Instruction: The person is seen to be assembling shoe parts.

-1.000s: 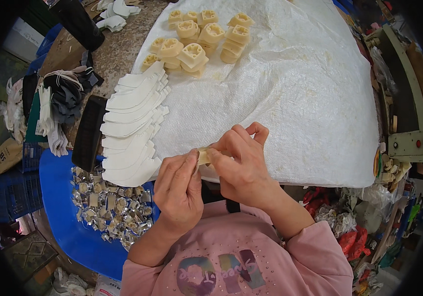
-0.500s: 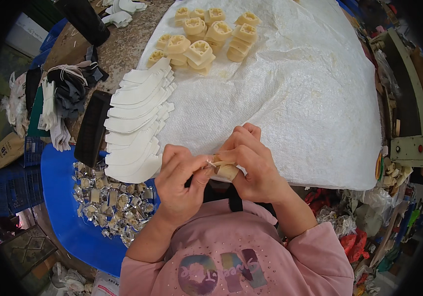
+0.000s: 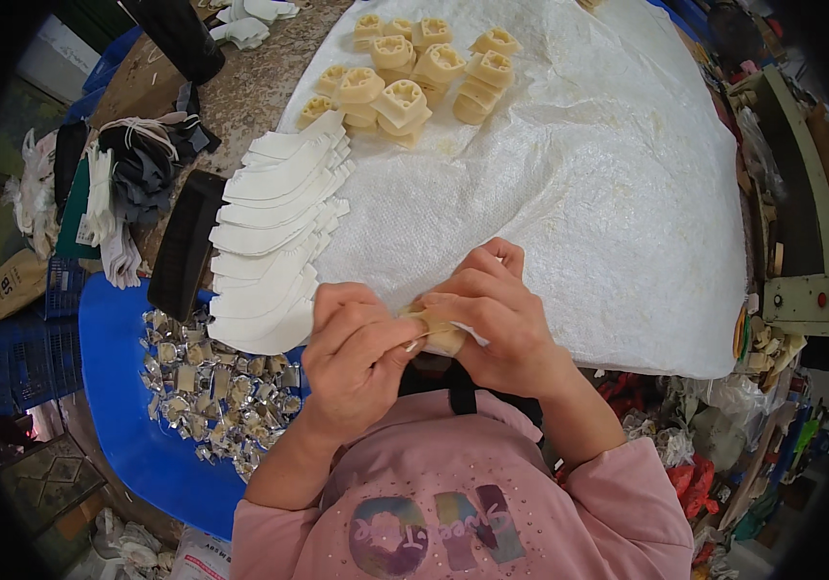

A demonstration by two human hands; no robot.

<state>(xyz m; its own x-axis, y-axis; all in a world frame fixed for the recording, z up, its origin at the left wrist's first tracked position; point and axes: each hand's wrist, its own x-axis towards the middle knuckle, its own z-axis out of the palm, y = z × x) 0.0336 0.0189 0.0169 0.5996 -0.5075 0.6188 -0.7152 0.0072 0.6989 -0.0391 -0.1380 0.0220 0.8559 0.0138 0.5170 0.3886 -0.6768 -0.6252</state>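
Observation:
Close to my body, at the front edge of the white-covered table, both hands meet over a small beige curved piece (image 3: pixel 445 340), too covered by fingers to name its kind. My left hand (image 3: pixel 355 356) is closed, thumb and forefinger pinching the piece's left end. The fingers of my right hand (image 3: pixel 503 324) are wrapped round its right side. To the left lies an overlapping fan of white curved flat cutouts (image 3: pixel 265 253). Farther back stand several stacks of cream moulded-looking pieces (image 3: pixel 401 106) with hollow tops.
A blue tub (image 3: pixel 115 358) at lower left holds many small silver-and-beige pieces (image 3: pixel 216 396). Beside the fan lies a black tray-like object (image 3: pixel 187 246). A dark cylinder (image 3: pixel 175 39) stands at back left, above gloves and dark cloth (image 3: pixel 139 169). A green metal machine (image 3: pixel 806 213) is at right.
My hands stay together on the beige piece; the left fingers have shifted slightly along it. The whole view has moved a little, and the table things appear slightly farther right.

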